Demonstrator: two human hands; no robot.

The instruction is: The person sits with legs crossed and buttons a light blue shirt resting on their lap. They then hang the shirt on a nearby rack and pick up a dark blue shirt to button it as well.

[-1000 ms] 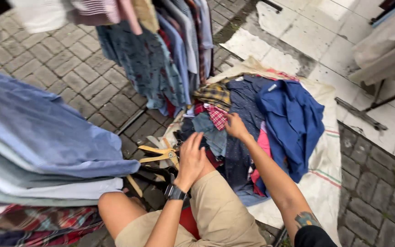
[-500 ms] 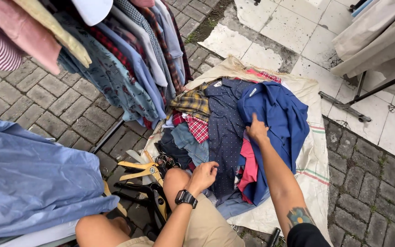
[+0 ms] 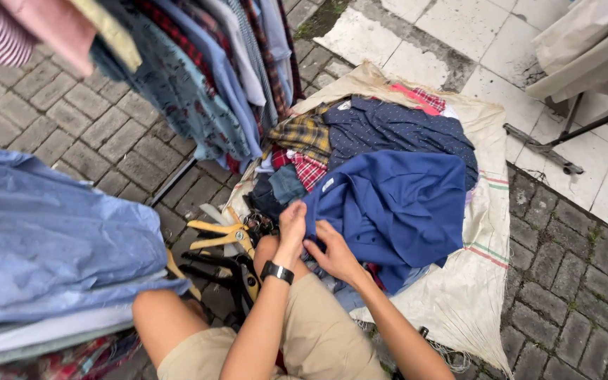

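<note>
Here, a white woven sack (image 3: pixel 483 281) lies spread on the brick paving (image 3: pixel 564 281), a heap of clothes covering most of it. Across the heap's near side lies the blue shirt (image 3: pixel 395 211), with a dotted navy shirt (image 3: pixel 395 130) behind it toward the sack's far edge. At the blue shirt's left edge, left hand (image 3: pixel 292 224) and right hand (image 3: pixel 332 255) both pinch its cloth. Wooden hangers (image 3: pixel 223 236) lie just off the sack's left edge.
</note>
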